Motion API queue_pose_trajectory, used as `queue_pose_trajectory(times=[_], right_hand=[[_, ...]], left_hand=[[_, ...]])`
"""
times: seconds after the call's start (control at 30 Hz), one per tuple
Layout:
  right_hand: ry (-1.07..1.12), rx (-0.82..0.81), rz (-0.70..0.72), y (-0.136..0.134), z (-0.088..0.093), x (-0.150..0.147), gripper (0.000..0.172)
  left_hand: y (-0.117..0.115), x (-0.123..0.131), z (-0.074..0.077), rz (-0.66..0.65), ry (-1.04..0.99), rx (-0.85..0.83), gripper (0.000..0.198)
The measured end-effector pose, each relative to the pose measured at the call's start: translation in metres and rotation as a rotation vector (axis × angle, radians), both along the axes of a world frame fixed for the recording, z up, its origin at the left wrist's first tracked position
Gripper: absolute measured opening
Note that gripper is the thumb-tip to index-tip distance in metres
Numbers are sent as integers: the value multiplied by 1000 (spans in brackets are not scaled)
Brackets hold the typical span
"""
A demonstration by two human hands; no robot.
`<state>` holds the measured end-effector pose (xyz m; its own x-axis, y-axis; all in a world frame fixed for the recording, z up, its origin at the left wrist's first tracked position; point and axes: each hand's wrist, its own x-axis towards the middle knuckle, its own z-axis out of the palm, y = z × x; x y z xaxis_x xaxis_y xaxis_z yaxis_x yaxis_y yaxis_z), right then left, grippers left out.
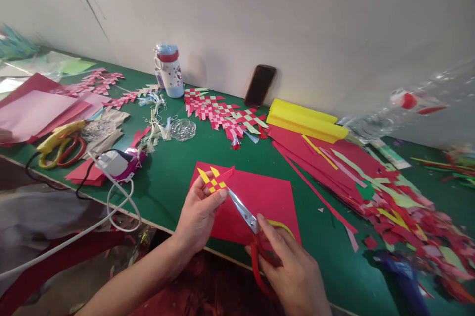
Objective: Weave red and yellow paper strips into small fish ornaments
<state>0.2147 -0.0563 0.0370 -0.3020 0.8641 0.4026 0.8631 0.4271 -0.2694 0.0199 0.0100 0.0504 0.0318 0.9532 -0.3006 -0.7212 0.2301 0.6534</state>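
My left hand (200,212) pinches a small woven paper piece (216,180) in red and yellow check, with pointed strip ends sticking out at the top. My right hand (287,261) is wrapped round the red and yellow handles of a pair of scissors (243,211). The metal blades point up and left, and their tips meet the lower right edge of the woven piece by my left thumb. Under both hands a red paper sheet (267,197) lies on the green table (163,177).
Woven pink pieces (222,115), a white bottle (170,71), a phone (260,85) and yellow paper (306,120) line the wall. Paper scraps (411,227) and a plastic bottle (401,103) are right. Left are a glue gun (61,135), a power strip (128,165) with cables and pink paper (37,113).
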Motion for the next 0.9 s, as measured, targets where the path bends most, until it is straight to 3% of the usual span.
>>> queue_pose_trajectory(times=[0.53,0.9], right_hand=[[42,18,8,0,5,-1,44],[81,-14,-6,-1,-6,2,45]], left_hand=[[-1,0,1,-6,-5,-18,42],[1,2,0,-9,-28,-21,44]])
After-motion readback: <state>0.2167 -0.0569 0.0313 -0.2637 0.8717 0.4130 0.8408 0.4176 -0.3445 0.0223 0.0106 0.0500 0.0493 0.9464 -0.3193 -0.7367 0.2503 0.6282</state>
